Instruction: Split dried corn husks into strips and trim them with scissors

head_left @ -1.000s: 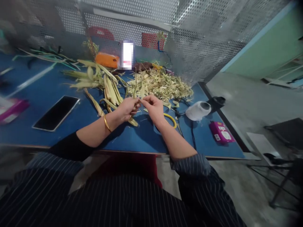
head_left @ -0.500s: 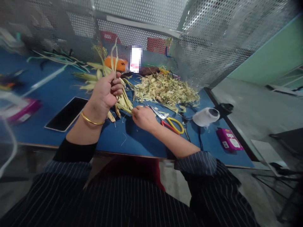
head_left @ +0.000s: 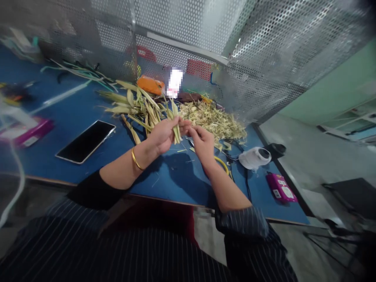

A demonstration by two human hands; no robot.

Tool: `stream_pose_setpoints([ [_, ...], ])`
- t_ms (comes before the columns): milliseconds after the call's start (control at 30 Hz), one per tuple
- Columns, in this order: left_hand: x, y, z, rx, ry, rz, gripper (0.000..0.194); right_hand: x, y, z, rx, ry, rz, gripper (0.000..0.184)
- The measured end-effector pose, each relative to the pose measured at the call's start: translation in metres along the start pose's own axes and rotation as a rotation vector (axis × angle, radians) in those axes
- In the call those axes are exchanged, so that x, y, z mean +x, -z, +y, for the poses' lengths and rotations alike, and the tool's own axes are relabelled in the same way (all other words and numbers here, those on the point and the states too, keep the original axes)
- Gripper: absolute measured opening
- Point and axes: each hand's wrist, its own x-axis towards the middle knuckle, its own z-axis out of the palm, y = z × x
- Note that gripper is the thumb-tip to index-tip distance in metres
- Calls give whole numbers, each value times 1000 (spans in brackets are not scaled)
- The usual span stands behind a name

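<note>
My left hand (head_left: 162, 136) is closed round a small bundle of corn husk strips (head_left: 174, 105), pale green and upright, held by the thumb against the fingers. Close beside its fingertips, my right hand (head_left: 204, 145) pinches thumb and fingers together; whatever lies between them is too small to make out. Behind my left hand are loose corn husks (head_left: 133, 103) in a heap. A mound of husk shreds (head_left: 219, 121) lies beyond my right hand. Scissors show only a yellow handle (head_left: 223, 164) and a bit of blade, mostly covered by my right hand and forearm.
A white thread spool (head_left: 254, 158) lies at the right, with a purple packet (head_left: 281, 187) nearer the table edge. A black-screened tablet (head_left: 86, 141) rests on the blue table (head_left: 176, 184) at left. Behind stand an orange packet (head_left: 150, 84), a lit phone (head_left: 174, 83) and a perforated metal screen (head_left: 182, 47).
My left hand first rose with husk strips while my right hand reached the husk heap. Now both hands are together over the table, with wider strips in the left. The view has shifted.
</note>
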Motion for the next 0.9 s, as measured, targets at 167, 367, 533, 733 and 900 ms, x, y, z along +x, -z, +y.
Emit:
stream_pose_setpoints([
  [167,-4,-2,-19,19,-49,-63,16,-18,13,-2,353,-228,-1,27],
  [367,-4,-2,-23,73,-51,-19,14,-26,6,-5,453,-304,-205,24],
  [533,-2,1,-22,98,-19,-9,14,-29,3,-2,691,-472,-293,25],
  [733,-5,-2,-16,56,49,6,17,-28,4,-3,769,-486,-299,26],
  [900,-5,-3,-15,59,48,14,13,-29,3,-5,738,-483,-318,31],
])
